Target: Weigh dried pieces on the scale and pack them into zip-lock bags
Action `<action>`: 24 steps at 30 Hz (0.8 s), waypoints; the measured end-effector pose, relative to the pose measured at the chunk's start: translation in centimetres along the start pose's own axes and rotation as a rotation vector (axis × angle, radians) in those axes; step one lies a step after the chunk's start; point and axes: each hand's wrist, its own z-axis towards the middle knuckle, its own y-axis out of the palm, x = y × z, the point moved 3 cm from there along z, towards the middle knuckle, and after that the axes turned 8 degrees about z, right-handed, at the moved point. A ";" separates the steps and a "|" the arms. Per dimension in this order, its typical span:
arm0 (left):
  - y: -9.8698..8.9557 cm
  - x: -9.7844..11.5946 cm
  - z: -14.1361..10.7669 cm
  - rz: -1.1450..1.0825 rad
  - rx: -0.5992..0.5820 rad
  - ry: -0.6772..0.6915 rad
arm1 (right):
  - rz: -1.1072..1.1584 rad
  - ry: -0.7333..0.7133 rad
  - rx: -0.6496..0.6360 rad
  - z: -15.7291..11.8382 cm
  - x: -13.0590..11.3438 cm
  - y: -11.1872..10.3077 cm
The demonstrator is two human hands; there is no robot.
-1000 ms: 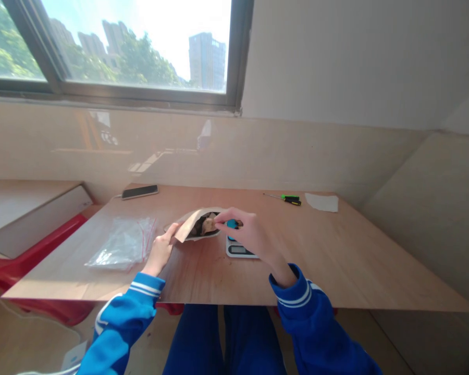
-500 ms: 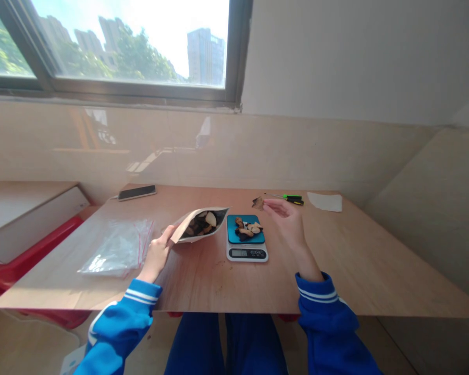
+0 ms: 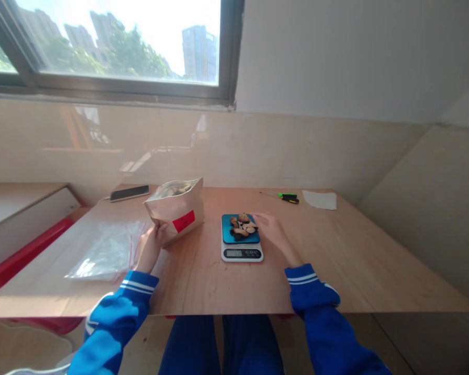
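Seen from the head camera, a person in a blue jacket with white-striped cuffs sits at a smooth, pale plywood counter [image 3: 336,260] under a wide window. The left hand [image 3: 148,249] props up a tan kraft-paper stand-up pouch with a red label [image 3: 176,209]; the grip is closed around the pouch's lower left corner, thumb on the front face, and the pouch stands slightly tilted with its mouth open and dark pieces just visible inside. Just right of the pouch sits a small white digital scale with a glossy blue square platform [image 3: 241,240], carrying a loose heap of brown, tan and dark dried pieces [image 3: 242,227]. The right hand [image 3: 271,229] rests at the platform's right edge, fingers extended loosely toward the heap and touching its near side; whether a piece is pinched between the fingertips cannot be told.

Left of the pouch lies a crinkled pile of clear plastic zip bags with red seal lines [image 3: 109,249]. Farther back are a dark flat phone [image 3: 129,192], a thin green-and-black-handled screwdriver [image 3: 283,197] and a white paper scrap [image 3: 319,200], well apart from both hands.
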 end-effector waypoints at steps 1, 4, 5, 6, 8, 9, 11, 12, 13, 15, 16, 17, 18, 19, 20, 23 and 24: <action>0.0 0.0 0.0 -0.004 0.005 -0.007 | 0.044 0.013 0.029 -0.7 0.2 -0.7; -0.1 0.0 0.3 -0.015 0.019 -0.030 | 0.107 0.100 0.124 -3.8 0.9 -2.6; -0.1 0.0 0.6 -0.021 0.024 -0.036 | 0.112 0.131 0.150 -5.0 1.1 -3.1; -0.1 0.1 0.9 -0.026 0.026 -0.040 | 0.116 0.158 0.174 -6.4 1.3 -3.5; 0.2 0.3 1.5 -0.037 0.024 -0.049 | 0.125 0.215 0.234 -9.1 1.5 -4.1; 0.5 0.4 1.9 -0.042 0.021 -0.053 | 0.134 0.249 0.272 -10.4 1.7 -4.2; 1.1 0.7 2.5 -0.052 0.020 -0.057 | 0.167 0.328 0.341 -12.8 2.0 -4.2; 1.4 0.8 2.7 -0.058 0.022 -0.055 | 0.187 0.368 0.369 -13.8 2.3 -4.2; 1.6 1.0 2.9 -0.066 0.028 -0.052 | 0.209 0.404 0.388 -14.6 2.5 -4.1; 1.9 1.1 3.2 -0.089 0.050 -0.042 | 0.252 0.456 0.426 -15.7 3.0 -4.1; 1.9 1.2 3.2 -0.103 0.063 -0.035 | 0.274 0.472 0.448 -15.9 3.2 -4.2; 1.9 1.2 3.2 -0.117 0.076 -0.028 | 0.295 0.484 0.471 -16.1 3.3 -4.3; 1.9 1.2 3.2 -0.129 0.088 -0.024 | 0.316 0.494 0.492 -16.1 3.4 -4.4; 1.9 1.1 3.2 -0.138 0.097 -0.022 | 0.336 0.502 0.510 -16.1 3.5 -4.6; 1.9 1.0 3.2 -0.143 0.103 -0.024 | 0.352 0.509 0.525 -16.1 3.5 -4.6; 1.9 0.8 3.1 -0.144 0.114 -0.043 | 0.376 0.527 0.540 -16.0 3.3 -4.7; 2.0 0.7 3.1 -0.143 0.115 -0.048 | 0.375 0.531 0.538 -16.0 3.3 -4.7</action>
